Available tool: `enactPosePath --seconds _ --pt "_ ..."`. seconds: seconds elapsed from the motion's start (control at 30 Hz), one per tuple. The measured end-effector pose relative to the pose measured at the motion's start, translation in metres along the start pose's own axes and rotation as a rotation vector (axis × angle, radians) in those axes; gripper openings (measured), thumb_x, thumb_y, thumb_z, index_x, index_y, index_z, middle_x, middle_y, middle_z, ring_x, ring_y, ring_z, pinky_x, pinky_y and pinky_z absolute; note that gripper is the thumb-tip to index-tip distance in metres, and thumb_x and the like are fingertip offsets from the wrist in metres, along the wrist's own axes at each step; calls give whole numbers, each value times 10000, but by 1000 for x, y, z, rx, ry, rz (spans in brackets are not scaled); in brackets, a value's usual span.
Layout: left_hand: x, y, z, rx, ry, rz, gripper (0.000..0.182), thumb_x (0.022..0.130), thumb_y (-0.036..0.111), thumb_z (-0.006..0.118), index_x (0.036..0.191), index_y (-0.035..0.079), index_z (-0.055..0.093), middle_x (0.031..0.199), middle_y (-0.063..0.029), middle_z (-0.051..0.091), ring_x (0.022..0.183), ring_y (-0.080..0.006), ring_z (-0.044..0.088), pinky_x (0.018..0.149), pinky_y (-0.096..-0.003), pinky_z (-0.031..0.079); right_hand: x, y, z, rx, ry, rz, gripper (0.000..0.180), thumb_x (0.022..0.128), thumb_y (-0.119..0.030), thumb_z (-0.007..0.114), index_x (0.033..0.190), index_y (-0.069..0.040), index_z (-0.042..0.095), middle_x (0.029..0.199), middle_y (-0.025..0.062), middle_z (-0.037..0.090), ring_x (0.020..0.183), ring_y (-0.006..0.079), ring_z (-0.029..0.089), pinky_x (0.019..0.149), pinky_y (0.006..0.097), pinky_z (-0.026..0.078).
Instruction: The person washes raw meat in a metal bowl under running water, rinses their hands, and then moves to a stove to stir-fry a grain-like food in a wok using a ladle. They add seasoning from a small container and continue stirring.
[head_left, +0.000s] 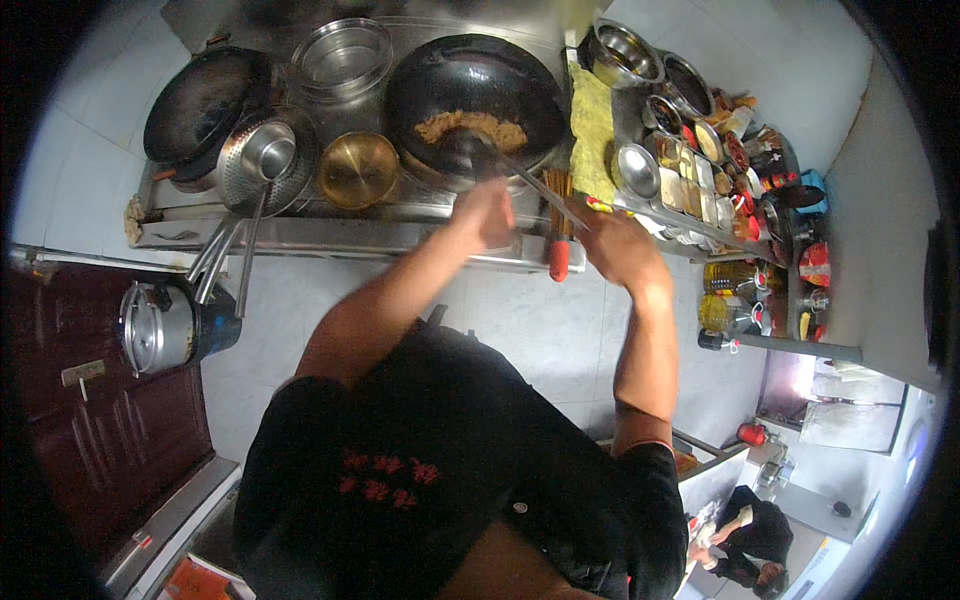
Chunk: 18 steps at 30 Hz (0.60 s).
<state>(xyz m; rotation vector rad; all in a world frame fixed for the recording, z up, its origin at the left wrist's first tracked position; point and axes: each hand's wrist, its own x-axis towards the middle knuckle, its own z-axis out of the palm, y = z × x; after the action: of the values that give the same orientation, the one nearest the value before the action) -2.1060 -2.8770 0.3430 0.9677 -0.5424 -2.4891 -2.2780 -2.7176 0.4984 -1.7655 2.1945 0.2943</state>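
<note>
A large black wok (480, 82) sits on the stove with a heap of light brown, crumbly food (457, 126) in it. My left hand (484, 214) is closed at the wok's near edge, apparently on its handle and a reddish cloth; blur hides the exact grip. My right hand (619, 244) grips the long metal handle of a cooking ladle (544, 189), whose head reaches into the food. Between my hands, a bamboo wok brush (559, 259) with a red end lies at the stove's front edge.
Left of the wok stand a brass-coloured bowl (358, 171), a perforated strainer (234, 169) with a ladle (268, 154) on it, and another wok (202, 109). A yellow cloth (592, 135) and seasoning containers (686, 176) are at right. Another person (754, 536) works at lower right.
</note>
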Motion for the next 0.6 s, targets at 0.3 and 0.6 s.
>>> enactPosePath --seconds 0.3,0.6 --pt "-92 -89 -20 138 112 -68 302 1090 348 647 868 144 653 674 -1 600 544 -164 601 502 -355 515 29 2 39 39 150 46 576 1092 -319 575 1652 -217 486 1110 233 773 1002 450 752 866 540 603" --pt "-13 -29 -11 59 78 -67 195 1076 263 671 934 136 634 718 0 598 557 -168 597 514 -373 533 87 -10 41 -234 230 37 543 1024 -266 615 1553 -147 574 1001 216 779 907 437 760 769 566 605"
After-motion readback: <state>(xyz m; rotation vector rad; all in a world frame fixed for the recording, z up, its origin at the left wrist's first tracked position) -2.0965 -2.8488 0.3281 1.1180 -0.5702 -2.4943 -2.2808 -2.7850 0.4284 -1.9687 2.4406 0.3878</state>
